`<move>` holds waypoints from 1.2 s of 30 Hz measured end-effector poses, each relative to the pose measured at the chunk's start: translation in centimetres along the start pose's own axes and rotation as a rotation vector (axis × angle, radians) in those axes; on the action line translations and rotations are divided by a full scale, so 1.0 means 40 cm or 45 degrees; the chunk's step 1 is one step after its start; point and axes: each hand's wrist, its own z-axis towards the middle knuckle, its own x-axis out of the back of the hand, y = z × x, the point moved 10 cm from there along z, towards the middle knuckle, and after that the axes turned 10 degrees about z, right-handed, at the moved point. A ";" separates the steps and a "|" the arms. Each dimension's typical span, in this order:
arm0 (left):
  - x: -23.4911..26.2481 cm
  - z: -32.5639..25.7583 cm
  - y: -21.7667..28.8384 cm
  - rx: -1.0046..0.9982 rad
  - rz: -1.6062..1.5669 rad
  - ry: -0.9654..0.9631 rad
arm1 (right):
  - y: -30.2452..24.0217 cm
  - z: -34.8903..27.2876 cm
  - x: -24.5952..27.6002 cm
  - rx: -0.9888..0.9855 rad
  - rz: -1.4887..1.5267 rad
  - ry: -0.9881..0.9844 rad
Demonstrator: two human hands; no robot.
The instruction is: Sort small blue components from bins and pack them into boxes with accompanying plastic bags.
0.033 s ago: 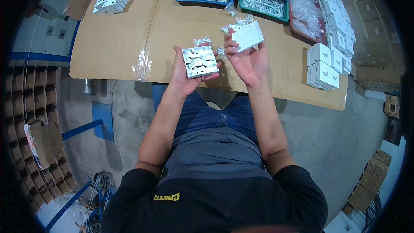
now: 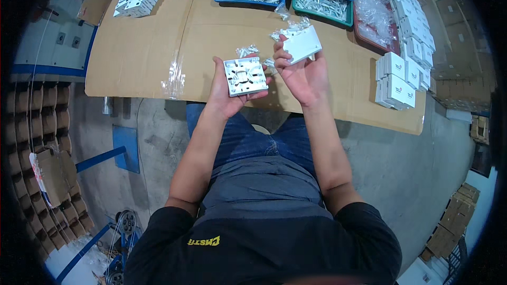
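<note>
A white square plastic box base (image 2: pixel 245 76), its slotted and holed inner side facing up, lies in my left hand (image 2: pixel 222 95), the fingers curled round its lower and right edges. In my right hand (image 2: pixel 306 82) is a smooth white plastic cover (image 2: pixel 303 45), tilted and gripped at its left and lower edges. The two parts are apart, both held above the near part of the table. Just beyond them lie a small clear bag of white pieces (image 2: pixel 247 50) and another such bag (image 2: pixel 270 64), partly hidden by my right hand.
Cardboard covers the table (image 2: pixel 211 31). A blue tray (image 2: pixel 248 2) and a green tray (image 2: pixel 322 13) of white plugs stand at the back. A red tray (image 2: pixel 372 16) holds clear bags. White boxes (image 2: pixel 396 82) are stacked right; white blocks (image 2: pixel 140 0) sit far left.
Both hands keep their hold. The cover in my right hand has shifted very slightly left; otherwise the scene looks the same.
</note>
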 end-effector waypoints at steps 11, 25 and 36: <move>-0.025 -0.012 0.012 -0.044 0.085 -0.001 | 0.023 -0.010 -0.033 -0.149 -0.090 -0.214; -0.039 -0.022 0.068 -0.400 -0.118 0.092 | -0.007 -0.039 -0.043 -0.050 -0.556 -0.151; -0.030 -0.029 0.080 -0.551 -0.075 0.158 | -0.006 -0.048 -0.067 -0.154 -0.449 -0.396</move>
